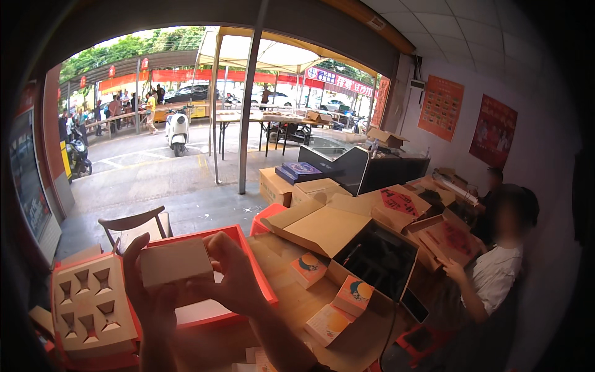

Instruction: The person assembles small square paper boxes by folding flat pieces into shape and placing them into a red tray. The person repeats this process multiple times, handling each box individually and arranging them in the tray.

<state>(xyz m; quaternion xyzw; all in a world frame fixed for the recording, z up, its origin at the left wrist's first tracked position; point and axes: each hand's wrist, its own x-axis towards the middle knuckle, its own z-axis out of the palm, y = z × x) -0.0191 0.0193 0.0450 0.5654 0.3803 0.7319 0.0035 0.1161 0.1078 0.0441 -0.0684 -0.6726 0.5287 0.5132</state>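
A small plain box [175, 263], pale on the side facing me, is held up between both hands. My left hand [141, 299] grips its left side and underside, fingers closed round it. On the other side my right hand [234, 276] has thumb and fingers on its right end. Beneath the hands lies an open red box [263, 280] with a white inner floor, partly hidden by my arms. To the left of my hands a brown cardboard insert [93, 304] with several cut-out slots sits in a red box base.
Several small orange boxes [308, 270] lie on the wooden table [273, 251]. An open carton [322, 229] with dark contents stands behind them. A phone [414, 306] is at the table's right edge, near a seated co-worker [496, 273]. Beyond the table is a wooden chair [136, 226].
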